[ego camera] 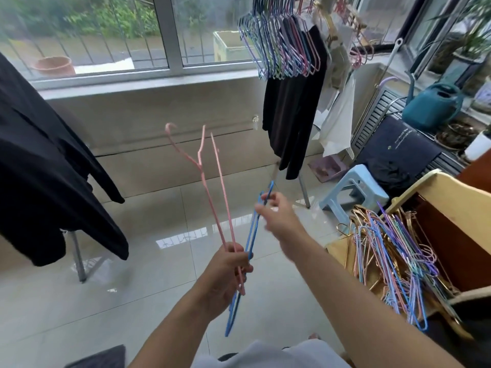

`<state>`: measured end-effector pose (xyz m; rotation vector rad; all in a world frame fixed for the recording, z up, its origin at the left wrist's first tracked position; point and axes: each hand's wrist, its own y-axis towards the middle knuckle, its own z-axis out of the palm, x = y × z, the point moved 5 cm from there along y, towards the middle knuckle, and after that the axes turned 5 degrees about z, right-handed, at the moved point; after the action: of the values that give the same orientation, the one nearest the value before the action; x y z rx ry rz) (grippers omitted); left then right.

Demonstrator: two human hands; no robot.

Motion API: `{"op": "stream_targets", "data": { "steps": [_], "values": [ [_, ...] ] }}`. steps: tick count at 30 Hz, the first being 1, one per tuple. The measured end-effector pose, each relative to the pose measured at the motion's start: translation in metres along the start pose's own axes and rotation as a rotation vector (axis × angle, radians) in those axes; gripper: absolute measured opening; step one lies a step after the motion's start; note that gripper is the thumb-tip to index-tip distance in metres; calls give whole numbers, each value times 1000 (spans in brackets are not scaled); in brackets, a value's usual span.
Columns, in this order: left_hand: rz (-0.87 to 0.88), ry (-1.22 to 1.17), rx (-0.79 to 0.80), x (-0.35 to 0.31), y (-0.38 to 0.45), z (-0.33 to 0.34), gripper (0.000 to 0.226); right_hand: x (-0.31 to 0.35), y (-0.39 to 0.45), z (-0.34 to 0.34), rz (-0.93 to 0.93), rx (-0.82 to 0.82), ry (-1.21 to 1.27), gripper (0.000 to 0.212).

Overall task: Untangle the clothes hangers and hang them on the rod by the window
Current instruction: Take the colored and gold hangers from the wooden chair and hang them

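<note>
I see a bunch of hung hangers (279, 46) on the far rod by the window (106, 30), and a tangled hanger pile (393, 261) near right. My left hand (225, 272) grips a pink hanger (212, 181) and a blue hanger (249, 240) together; my right hand (279, 216) pinches the blue one's top.

Pink hanger (212, 192) upright, blue hanger (251, 235) beside; tangled pile (393, 261) right.
</note>
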<state>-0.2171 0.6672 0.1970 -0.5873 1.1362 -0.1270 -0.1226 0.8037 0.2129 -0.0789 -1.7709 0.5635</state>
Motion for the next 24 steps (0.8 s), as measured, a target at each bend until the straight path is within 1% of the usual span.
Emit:
{"op": "stream_targets", "data": {
  "steps": [1,2,3,4,5,6,7,9,10,11,13,16,18,20,22,24],
  "values": [
    [0,77,-11,1,0,-4,36,-23,-7,13,51,78,97,43],
    [-3,130,-14,3,0,-7,36,-44,-12,26,100,117,185,66],
    [-12,148,-19,7,0,-9,34,-63,-16,37,142,115,243,86],
    [-24,145,-21,11,-2,-11,30,-79,-18,46,184,85,274,98],
    [-35,143,-21,14,-3,-12,27,-91,-18,50,235,36,307,101],
    [-40,149,-20,17,-5,-13,24,-101,-17,52,308,-4,361,95],
    [-45,161,-24,21,-7,-14,20,-106,-17,56,366,-5,421,81],
    [-46,159,-48,25,-9,-20,20,-110,-22,64,444,81,428,37],
    [-54,138,-72,27,-9,-24,21,-111,-25,67,467,122,402,24],
    [-62,105,-101,28,-9,-30,20,-113,-27,68,479,144,394,19],
    [-76,50,-181,27,-10,-48,16,-114,-27,66,508,149,448,20],
    [-81,49,-295,20,-15,-75,39,-116,-26,53,564,234,534,31],
    [-80,44,-340,15,-20,-90,44,-126,-29,45,645,301,421,26],
    [-82,14,-360,16,-18,-102,40,-143,-35,38,736,318,281,18],
    [-87,-2,-389,20,-14,-111,26,-159,-37,29,771,261,221,21],
    [-109,-13,-410,26,-8,-116,14,-161,-32,18,758,183,166,25]
  ]
}}
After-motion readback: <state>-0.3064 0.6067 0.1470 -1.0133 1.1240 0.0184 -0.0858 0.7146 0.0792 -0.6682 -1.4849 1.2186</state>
